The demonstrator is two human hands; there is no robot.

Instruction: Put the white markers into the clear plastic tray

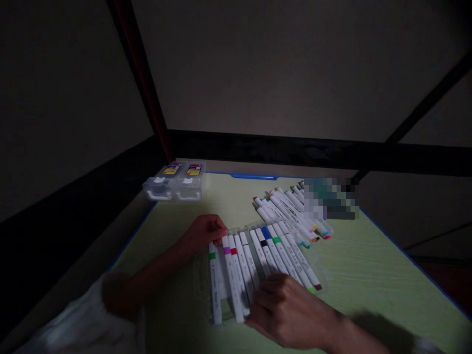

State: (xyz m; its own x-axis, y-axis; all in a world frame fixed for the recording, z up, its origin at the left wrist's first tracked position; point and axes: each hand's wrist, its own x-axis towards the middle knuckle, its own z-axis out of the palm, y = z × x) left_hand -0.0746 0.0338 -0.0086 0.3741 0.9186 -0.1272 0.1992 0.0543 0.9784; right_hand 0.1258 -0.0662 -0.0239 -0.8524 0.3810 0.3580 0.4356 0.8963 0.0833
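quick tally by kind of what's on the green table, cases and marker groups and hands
Closed clear cases at the far left: 2
Open clear case under the hands: 1
Row of markers in the open case: 1
Loose marker pile at the far right: 1
Hands, left hand and right hand: 2
Total: 7

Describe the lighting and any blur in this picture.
Head view: dim overall, corners falling to near black; the green table is brightest; right hand and left hand are dark, soft-edged; a pixelated patch covers part of the loose markers.
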